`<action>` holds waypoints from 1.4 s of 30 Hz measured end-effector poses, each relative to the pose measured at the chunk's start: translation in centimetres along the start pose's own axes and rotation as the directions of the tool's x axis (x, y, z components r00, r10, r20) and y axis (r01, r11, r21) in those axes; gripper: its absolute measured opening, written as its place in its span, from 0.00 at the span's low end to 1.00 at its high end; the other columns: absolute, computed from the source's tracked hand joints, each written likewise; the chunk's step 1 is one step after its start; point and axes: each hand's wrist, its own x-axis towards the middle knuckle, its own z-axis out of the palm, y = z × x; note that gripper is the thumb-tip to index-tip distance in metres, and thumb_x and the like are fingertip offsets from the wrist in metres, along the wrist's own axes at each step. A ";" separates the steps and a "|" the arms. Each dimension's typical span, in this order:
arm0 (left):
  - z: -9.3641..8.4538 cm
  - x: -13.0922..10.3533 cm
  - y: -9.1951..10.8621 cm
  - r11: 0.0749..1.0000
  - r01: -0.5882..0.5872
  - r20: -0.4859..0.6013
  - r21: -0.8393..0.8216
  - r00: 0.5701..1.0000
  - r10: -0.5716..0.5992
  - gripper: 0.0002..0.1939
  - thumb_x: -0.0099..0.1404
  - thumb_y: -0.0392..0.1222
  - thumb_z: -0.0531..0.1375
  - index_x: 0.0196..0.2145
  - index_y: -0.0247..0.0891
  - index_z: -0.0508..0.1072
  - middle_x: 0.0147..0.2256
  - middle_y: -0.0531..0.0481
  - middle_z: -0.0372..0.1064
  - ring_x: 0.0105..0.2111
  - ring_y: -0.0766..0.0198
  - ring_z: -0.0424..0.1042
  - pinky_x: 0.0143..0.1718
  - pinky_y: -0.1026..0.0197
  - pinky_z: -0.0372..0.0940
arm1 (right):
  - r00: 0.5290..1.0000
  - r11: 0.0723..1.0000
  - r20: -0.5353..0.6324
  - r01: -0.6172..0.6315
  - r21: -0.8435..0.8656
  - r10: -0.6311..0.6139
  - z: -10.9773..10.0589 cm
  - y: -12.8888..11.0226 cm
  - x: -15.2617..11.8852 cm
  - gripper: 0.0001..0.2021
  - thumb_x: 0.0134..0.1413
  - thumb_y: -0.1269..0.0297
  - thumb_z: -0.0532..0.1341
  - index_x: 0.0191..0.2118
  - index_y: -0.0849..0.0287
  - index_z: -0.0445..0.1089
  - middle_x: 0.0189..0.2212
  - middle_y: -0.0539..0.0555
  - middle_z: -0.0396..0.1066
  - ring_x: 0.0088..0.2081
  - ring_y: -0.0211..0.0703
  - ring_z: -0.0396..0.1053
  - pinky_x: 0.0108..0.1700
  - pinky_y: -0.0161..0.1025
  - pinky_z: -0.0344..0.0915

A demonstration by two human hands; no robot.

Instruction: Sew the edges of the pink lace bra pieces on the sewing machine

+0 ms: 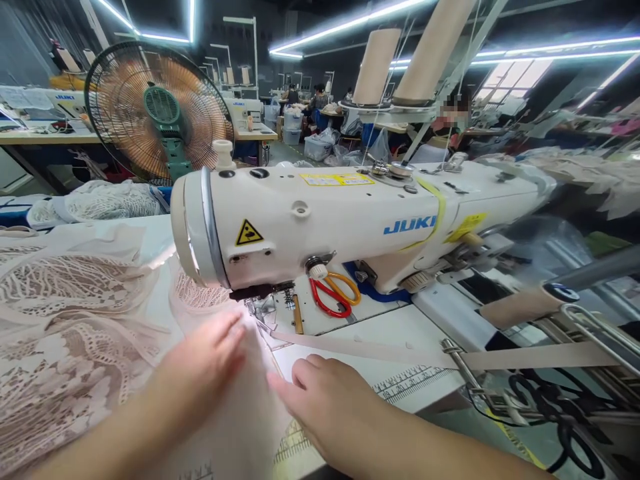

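Head view: left hand (204, 360) on pale fabric (243, 417); right hand (333, 400) at its edge; I cannot tell whether either grip is together.

1. Sewing machine (320, 213), centre: white; blue lettering; grey band at its 9 o'clock end.
2. Warning label (249, 233): yellow triangle, black border and pictogram.
3. Fabric (250, 413), 7 o'clock: pale pink, plain.
4. Lace pieces (55, 287), 9 o'clock: pale pink, openwork with leaf-like motifs and rows of small holes.
5. Tape (350, 346), 5 o'clock: pale pink-beige, unpatterned.
6. Scissors (340, 313), 6 o'clock: one handle red, the other orange.
7. Worktop (420, 387): white; black ruler markings, 5 o'clock.
8. Thread cones (377, 67), 1 o'clock: beige.
9. Fan (163, 105), 10 o'clock: green hub, orange-brown blades.
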 end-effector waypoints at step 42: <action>0.5 -2.4 -2.0 0.922 -0.299 0.158 -0.246 0.926 0.343 0.28 0.69 0.30 0.55 0.64 0.46 0.66 0.59 0.47 0.70 0.59 0.54 0.70 0.68 0.49 0.56 | 0.997 0.997 0.075 0.023 -0.076 -0.017 -1.8 1.1 4.5 0.29 0.50 0.72 0.58 0.61 0.56 0.61 0.32 0.54 0.74 0.32 0.47 0.72 0.24 0.39 0.49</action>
